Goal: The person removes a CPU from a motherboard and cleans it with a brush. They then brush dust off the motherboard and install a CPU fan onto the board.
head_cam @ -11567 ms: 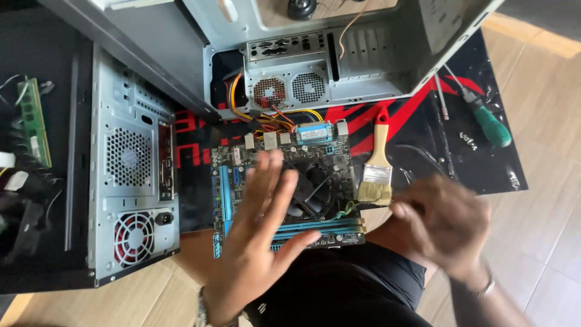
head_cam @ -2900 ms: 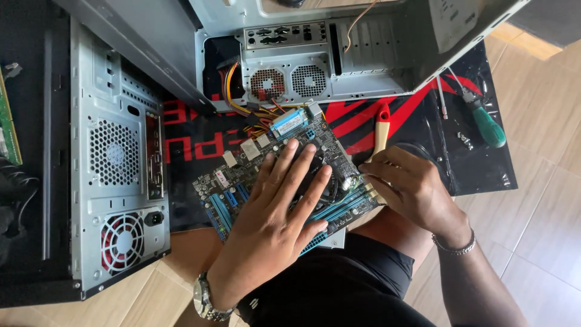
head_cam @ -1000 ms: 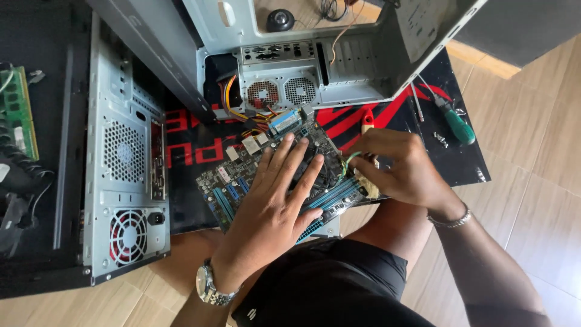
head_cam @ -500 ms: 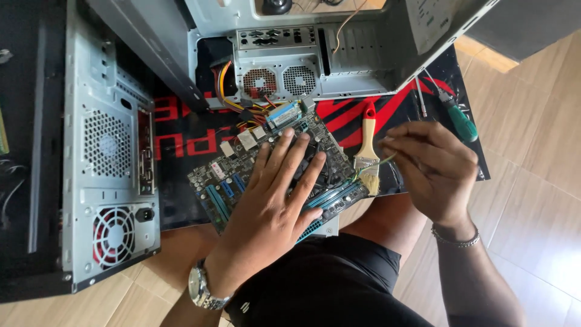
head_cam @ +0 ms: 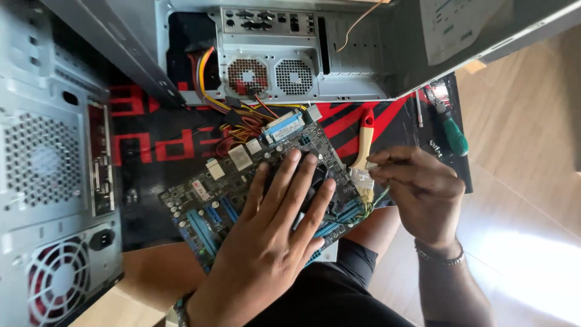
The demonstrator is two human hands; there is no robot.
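Observation:
A dark motherboard with blue slots lies tilted on a black and red mat. My left hand rests flat on it, fingers spread over the cooler in the middle. My right hand is at the board's right edge, with thumb and fingertips pinched on a small pale connector. Thin green and yellow wires run from it to the board. A paintbrush with a red-tipped wooden handle lies just left of those fingers, its ferrule against the board's edge.
An open grey computer case stands behind the board, and coloured cables spill from it. A second case stands on the left. A green-handled screwdriver lies on the mat at the right. Wooden floor lies beyond.
The board has been turned to a slant. My right hand has let go of the brush handle and now pinches the wired connector at the board's right edge. My left hand stays flat on the board.

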